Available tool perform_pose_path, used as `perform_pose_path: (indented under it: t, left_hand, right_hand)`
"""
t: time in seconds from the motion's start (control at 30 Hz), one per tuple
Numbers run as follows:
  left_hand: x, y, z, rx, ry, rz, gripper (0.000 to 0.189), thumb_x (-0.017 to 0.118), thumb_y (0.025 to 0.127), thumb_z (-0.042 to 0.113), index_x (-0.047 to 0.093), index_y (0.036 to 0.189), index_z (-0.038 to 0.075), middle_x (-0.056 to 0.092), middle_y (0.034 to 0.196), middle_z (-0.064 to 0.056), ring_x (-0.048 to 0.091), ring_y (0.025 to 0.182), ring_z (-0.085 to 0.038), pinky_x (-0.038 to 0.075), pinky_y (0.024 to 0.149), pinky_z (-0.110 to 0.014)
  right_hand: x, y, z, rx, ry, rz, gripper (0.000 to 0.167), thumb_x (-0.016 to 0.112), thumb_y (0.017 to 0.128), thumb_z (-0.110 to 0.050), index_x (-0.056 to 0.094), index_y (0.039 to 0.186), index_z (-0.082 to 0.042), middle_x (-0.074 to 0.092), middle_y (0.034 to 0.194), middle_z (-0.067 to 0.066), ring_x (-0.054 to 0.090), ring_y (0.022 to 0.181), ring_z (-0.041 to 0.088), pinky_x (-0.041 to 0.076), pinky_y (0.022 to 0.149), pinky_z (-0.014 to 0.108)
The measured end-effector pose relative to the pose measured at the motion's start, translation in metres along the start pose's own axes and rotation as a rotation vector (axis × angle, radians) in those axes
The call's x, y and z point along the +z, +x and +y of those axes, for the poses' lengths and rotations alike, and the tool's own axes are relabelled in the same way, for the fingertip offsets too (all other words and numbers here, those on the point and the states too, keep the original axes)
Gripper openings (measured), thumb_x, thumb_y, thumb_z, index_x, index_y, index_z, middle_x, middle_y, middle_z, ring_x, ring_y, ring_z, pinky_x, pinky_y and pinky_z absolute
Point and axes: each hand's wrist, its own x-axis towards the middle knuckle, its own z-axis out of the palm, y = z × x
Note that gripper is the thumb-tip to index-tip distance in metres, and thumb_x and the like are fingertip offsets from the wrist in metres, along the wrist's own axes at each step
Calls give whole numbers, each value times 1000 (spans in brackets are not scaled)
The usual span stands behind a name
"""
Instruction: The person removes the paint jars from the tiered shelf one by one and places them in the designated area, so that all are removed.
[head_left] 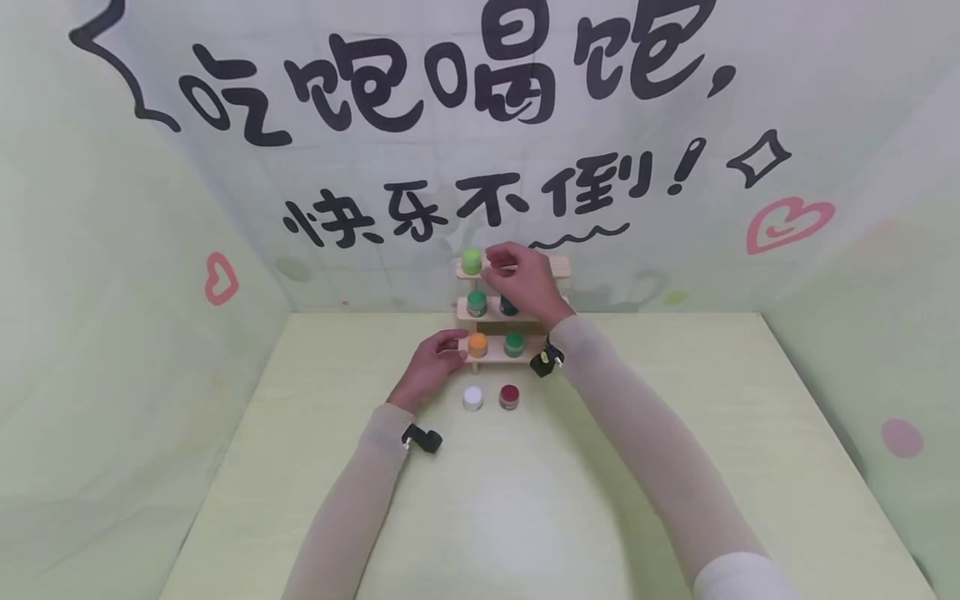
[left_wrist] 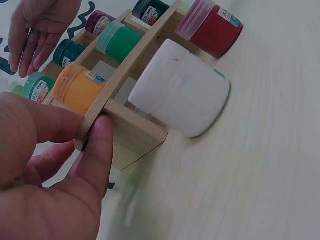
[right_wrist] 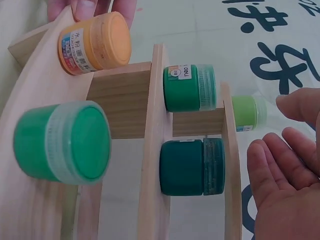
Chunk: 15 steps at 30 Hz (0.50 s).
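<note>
The left hand (left_wrist: pixel 45 175) pinched the lower-left end of the light, stiff wooden stepped rack (left_wrist: pixel 131 131), thumb above its fingers. The right hand (head_left: pixel 525 279) hovered with fingers spread, just right of the top-step light-green jar (head_left: pixel 471 260), probably light and smooth.

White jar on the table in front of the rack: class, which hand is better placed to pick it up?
Probably the right hand: open and free, while the left hand grips the rack.
</note>
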Motion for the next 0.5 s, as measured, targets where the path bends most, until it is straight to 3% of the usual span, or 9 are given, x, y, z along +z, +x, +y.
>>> perform_pose_path:
  t: [0.17, 0.5]
  left_hand:
    - [0, -1, -1, 14, 13, 1, 45, 71, 97, 16, 65, 140, 26, 61, 134, -8, 65, 118, -22, 56, 103, -35]
    - [0, 2, -1, 18, 5, 3, 45, 71, 95, 13, 66, 139, 25, 62, 131, -9, 63, 115, -23, 55, 98, -33]
  right_hand:
    - [5, 12, -5, 24, -26, -41, 44, 78, 95, -23, 68, 137, -15, 73, 130, 4, 70, 116, 18, 59, 103, 35]
    - [13, 32, -6, 36, -81, -93, 48, 79, 94, -22, 67, 139, -9, 74, 124, 8, 70, 111, 21, 57, 102, 37]
